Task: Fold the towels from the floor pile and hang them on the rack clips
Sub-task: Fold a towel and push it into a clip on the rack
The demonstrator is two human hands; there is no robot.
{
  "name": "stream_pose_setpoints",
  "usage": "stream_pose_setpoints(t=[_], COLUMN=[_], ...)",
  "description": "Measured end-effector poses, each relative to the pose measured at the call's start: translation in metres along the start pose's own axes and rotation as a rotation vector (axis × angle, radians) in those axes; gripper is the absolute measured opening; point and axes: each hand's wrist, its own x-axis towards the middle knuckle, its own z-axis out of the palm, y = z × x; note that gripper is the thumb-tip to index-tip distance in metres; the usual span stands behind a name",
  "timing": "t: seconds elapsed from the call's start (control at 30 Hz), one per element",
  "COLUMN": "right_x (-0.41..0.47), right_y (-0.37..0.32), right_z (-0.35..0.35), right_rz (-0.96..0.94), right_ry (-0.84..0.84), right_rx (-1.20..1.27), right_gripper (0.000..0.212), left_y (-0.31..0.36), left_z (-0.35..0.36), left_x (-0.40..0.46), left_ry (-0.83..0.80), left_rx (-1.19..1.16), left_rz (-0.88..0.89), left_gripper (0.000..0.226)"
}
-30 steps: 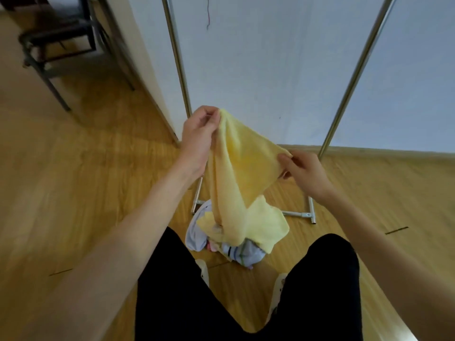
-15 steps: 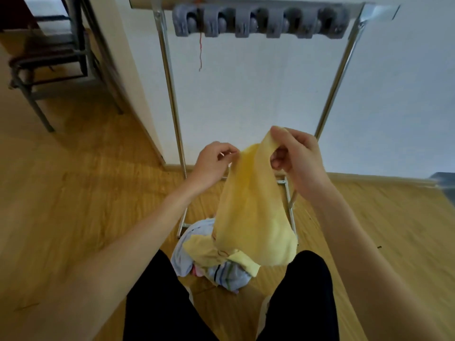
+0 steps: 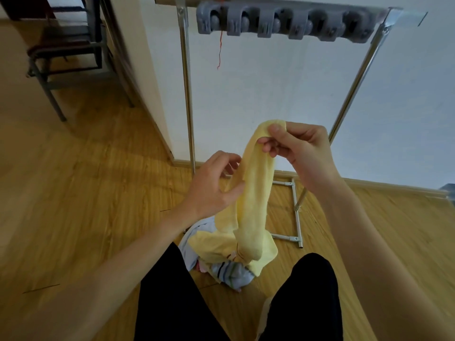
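Because the yellow towel (image 3: 251, 193) hangs limp and light, right hand (image 3: 299, 153) pinches its top edge; left hand (image 3: 213, 187) loosely holds a fold lower down.

Floor pile (image 3: 221, 271) is partly covered by yellow towel (image 3: 253, 198); rack (image 3: 187, 94) top bar is cropped by the frame edge.

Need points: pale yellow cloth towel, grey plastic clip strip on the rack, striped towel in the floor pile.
pale yellow cloth towel (image 3: 254, 190), head view, middle of the hanging fold.
grey plastic clip strip (image 3: 283, 23), head view, middle clip.
striped towel (image 3: 231, 273), head view, striped part showing on the pile.
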Motion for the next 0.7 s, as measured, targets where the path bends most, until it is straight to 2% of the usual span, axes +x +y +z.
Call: stream_pose_setpoints(t=[0.1, 0.23, 0.43, 0.57, 0.7], right_x=[0.002, 0.004, -0.004, -0.017, -0.034], right_y=[-0.005, -0.009, -0.002, 0.026, 0.058], right_z=[0.007, 0.007, -0.01, -0.022, -0.03], right_rz=[-0.016, -0.033, 0.033, 0.162, 0.303], right_ry=[-0.009, 0.054, 0.203, 0.359, 0.483], right_rx=[-0.002, 0.04, 0.136, 0.155, -0.069], right_gripper=[0.021, 0.019, 0.018, 0.019, 0.021], left_y=[-0.001, -0.006, -0.023, -0.02, -0.005], left_z=[0.004, 0.0, -0.008, -0.012, -0.017], left_x=[0.005, 0.01, 0.0, 0.004, 0.006], left_ry=[0.097, 0.158, 0.146, 0.184, 0.227], left_rx=[0.151, 0.175, 0.125, 0.016, -0.204], left_rz=[-0.029, -0.008, -0.044, -0.195, -0.391], left_gripper=[0.045, 0.016, 0.014, 0.012, 0.016])
